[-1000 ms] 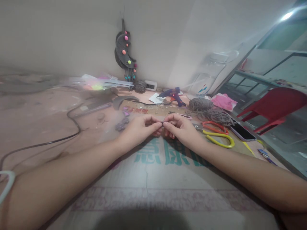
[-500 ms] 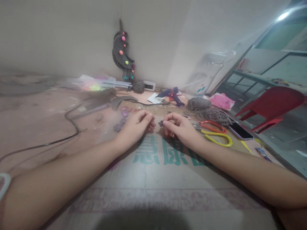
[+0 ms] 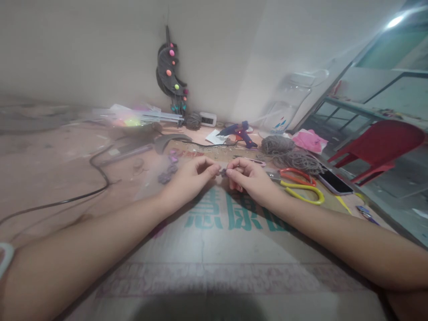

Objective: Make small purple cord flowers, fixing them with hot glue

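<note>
A small dark purple-grey piece (image 3: 224,171) is pinched in the fingertips of my right hand (image 3: 248,177), over the printed cardboard (image 3: 230,249). My left hand (image 3: 197,178) is closed in a pinch, its fingertips at the left side of that piece; whether they grip it is too small to make out. Left of my left hand lies a pile of small purple pieces (image 3: 167,174), partly hidden by the hand. Scissors with red and yellow handles (image 3: 302,192) lie right of my right hand.
Behind my hands lie a blue glue gun (image 3: 239,131), grey yarn (image 3: 277,146) and a white device (image 3: 208,119). A decorated grey crescent (image 3: 167,71) hangs at the wall. A clear bottle (image 3: 287,102), a phone (image 3: 336,182) and a red chair (image 3: 384,142) are at right. A black cable (image 3: 76,197) crosses the left side.
My left hand's fingertips have moved right and now meet the small piece. My right hand has stayed nearly still with the piece in its fingers.
</note>
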The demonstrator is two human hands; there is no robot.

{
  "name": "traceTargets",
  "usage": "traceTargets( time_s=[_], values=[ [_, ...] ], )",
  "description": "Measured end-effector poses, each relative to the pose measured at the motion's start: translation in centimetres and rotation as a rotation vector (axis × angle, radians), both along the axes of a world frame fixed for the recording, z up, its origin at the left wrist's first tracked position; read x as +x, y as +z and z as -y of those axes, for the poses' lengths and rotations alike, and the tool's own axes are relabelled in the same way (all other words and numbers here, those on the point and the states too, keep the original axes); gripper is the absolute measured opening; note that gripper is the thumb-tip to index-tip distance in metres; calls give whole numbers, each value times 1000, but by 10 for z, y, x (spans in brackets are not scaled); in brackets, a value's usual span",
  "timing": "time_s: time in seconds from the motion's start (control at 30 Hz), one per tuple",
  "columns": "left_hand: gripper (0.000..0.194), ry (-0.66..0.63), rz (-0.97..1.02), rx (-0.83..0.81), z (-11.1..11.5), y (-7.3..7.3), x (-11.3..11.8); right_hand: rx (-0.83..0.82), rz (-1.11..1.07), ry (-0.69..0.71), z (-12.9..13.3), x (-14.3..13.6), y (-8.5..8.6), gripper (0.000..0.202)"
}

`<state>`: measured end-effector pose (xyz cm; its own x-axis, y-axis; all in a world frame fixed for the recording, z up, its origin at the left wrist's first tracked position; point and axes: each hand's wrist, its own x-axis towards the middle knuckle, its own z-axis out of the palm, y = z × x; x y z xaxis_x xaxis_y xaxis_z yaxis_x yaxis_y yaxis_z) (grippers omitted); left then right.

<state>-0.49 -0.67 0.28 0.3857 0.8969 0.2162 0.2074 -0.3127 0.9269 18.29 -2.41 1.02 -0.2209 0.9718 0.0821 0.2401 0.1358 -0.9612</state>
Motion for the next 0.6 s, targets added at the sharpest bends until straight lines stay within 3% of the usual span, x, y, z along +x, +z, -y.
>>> traceTargets(
  time_s=[0.6],
  values=[
    [28,-21,-98,76,2,1,2,44,64,43,3,-3,0,20]
  ],
)
